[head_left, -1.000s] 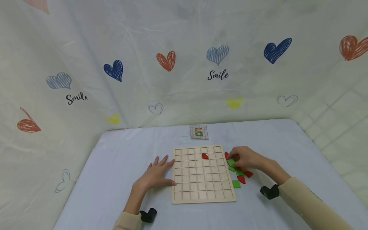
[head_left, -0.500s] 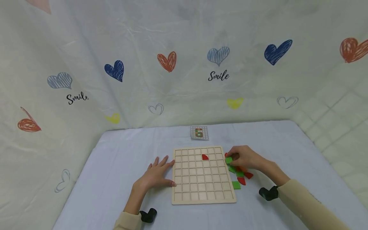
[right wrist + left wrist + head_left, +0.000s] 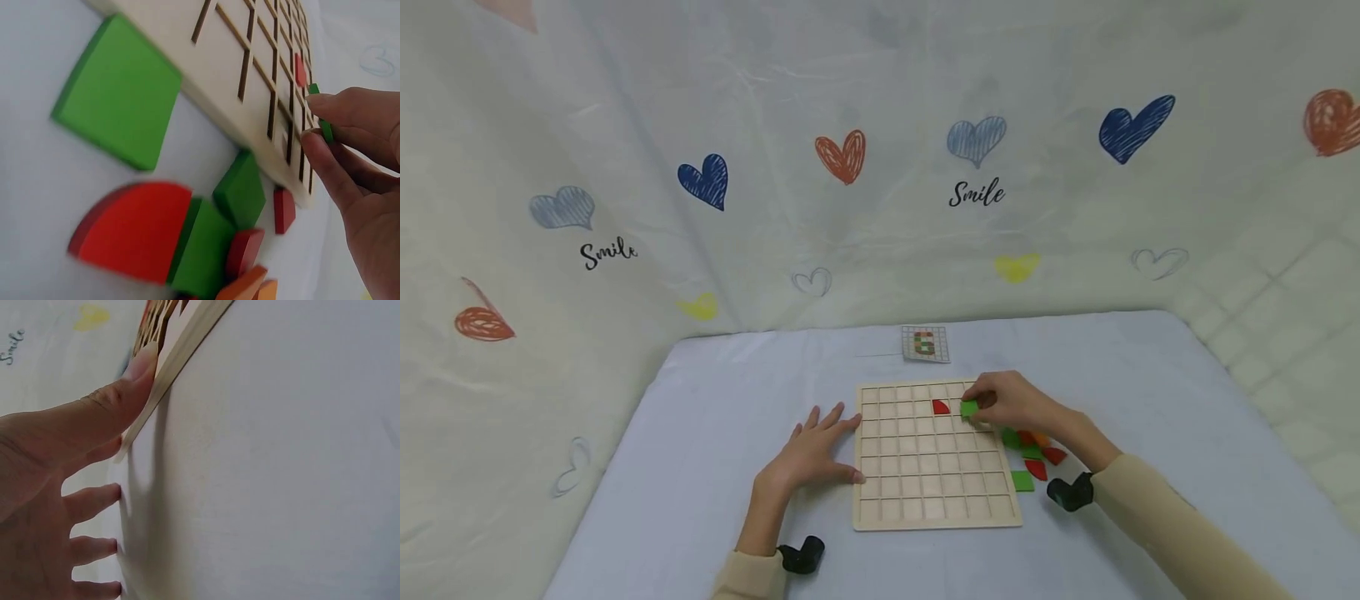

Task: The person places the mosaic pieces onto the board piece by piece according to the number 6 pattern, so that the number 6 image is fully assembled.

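Observation:
A pale wooden grid board point(image 3: 917, 467) lies on the white-covered table. One red quarter-circle tile point(image 3: 941, 407) sits in a cell of its upper part. My right hand point(image 3: 1018, 402) pinches a green square tile point(image 3: 969, 408) between thumb and fingers over the board's upper right; the right wrist view shows this green tile point(image 3: 325, 130) from the side. With fingers spread, my left hand point(image 3: 812, 454) rests at the board's left edge. In the left wrist view its thumb point(image 3: 119, 403) touches the board's rim point(image 3: 181, 359).
Right of the board lie loose tiles: a green square point(image 3: 1022, 481), a red quarter-circle point(image 3: 1036, 469), and several more green, red and orange pieces partly overlapping. A small printed pattern card point(image 3: 925, 343) lies behind the board. A heart-printed curtain point(image 3: 850, 233) hangs behind the table.
My right hand has lifted the green square tile from the loose pieces and carried it left over the board. The left hand has stayed at the board's edge.

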`<state>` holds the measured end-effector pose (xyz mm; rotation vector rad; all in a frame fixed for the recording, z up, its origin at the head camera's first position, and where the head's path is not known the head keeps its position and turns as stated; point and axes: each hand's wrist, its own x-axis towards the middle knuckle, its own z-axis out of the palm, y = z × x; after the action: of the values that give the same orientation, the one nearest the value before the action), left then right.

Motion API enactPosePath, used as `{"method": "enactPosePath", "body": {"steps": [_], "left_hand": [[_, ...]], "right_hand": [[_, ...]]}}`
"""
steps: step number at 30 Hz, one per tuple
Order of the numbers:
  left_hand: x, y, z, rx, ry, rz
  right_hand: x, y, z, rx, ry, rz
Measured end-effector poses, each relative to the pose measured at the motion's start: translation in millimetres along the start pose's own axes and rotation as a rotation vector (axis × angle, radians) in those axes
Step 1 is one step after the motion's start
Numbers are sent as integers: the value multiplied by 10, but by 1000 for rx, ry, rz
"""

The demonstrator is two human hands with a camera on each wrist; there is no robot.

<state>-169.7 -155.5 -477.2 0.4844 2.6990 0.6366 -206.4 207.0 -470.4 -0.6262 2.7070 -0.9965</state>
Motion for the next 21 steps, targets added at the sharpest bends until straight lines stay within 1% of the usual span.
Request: {"method": "enactPosePath", "body": {"steps": [2, 7, 13, 21], "left_hand": [[6, 10, 1, -15, 6, -2], [10, 29, 10, -17, 14, -22], [11, 37, 20, -14, 18, -34], [-2, 27, 14, -36, 13, -5]], "right_hand": [[48, -29, 26, 1, 2, -7], [170, -89, 104, 0, 7, -73], [290, -138, 179, -32, 7, -149], [387, -165, 267, -69, 12, -241]]}}
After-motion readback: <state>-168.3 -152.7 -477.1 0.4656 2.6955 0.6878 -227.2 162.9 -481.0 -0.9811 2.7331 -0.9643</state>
